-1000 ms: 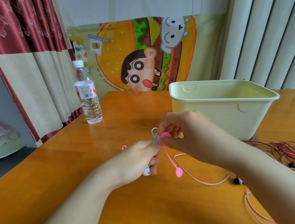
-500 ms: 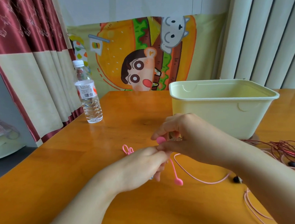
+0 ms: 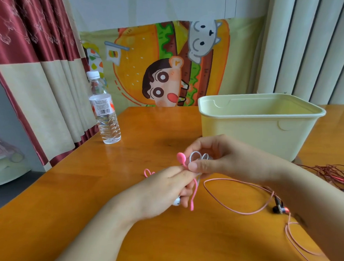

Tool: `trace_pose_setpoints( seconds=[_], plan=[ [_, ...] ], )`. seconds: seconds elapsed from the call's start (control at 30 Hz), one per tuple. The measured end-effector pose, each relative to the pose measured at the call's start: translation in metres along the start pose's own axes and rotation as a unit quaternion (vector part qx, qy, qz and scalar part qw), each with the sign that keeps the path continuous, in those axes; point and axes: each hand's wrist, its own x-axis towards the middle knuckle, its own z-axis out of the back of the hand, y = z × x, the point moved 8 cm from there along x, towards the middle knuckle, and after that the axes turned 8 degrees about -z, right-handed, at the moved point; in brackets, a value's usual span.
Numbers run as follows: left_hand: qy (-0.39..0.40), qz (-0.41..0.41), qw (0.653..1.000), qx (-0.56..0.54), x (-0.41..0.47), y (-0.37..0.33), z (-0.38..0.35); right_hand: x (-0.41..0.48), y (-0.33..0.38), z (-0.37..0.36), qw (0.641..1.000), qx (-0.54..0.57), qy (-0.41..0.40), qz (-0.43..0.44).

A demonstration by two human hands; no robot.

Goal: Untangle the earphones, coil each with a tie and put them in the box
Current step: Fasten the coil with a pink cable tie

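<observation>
Fingers [image 3: 194,166] of left hand [image 3: 160,192] and right hand [image 3: 227,159] pinch earphone coil [image 3: 198,156] and tie [image 3: 181,157]; seemingly soft, best held mid-bundle.

Wood table [image 3: 75,203] w/ box [image 3: 252,134], water bottle [image 3: 105,113], pink [image 3: 229,206] & red cables [image 3: 334,172].

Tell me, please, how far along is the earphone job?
Done: the white earphones look coiled. In hand: the left hand and right hand hold that coil, with a pink tie across it, not yet closed. Left: the pink earphones and the tangled red earphones lie loose on the table, a likely second tie waits beside the left hand, and nothing shows inside the box, though its bottom is hidden.
</observation>
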Motion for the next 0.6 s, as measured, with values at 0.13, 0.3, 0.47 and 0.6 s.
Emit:
trace_pose_setpoints(
  seconds=[0.13, 0.3, 0.47, 0.6],
  plan=[
    [-0.013, -0.016, 0.999, -0.042, -0.003, -0.009, 0.006, -0.001, 0.008, 0.012, 0.999, 0.025, -0.029, 0.028],
    [-0.047, -0.043, 0.994, -0.090, -0.002, -0.022, 0.009, 0.000, 0.003, 0.018, 0.990, 0.132, -0.035, 0.014],
    [-0.116, -0.073, 0.990, 0.013, 0.000, -0.024, 0.020, 0.004, -0.009, 0.009, 0.947, 0.317, -0.007, -0.045],
    [-0.171, -0.147, 0.948, 0.223, -0.007, -0.041, 0.032, 0.006, -0.032, -0.002, 0.896, 0.417, 0.017, -0.149]
  ],
)
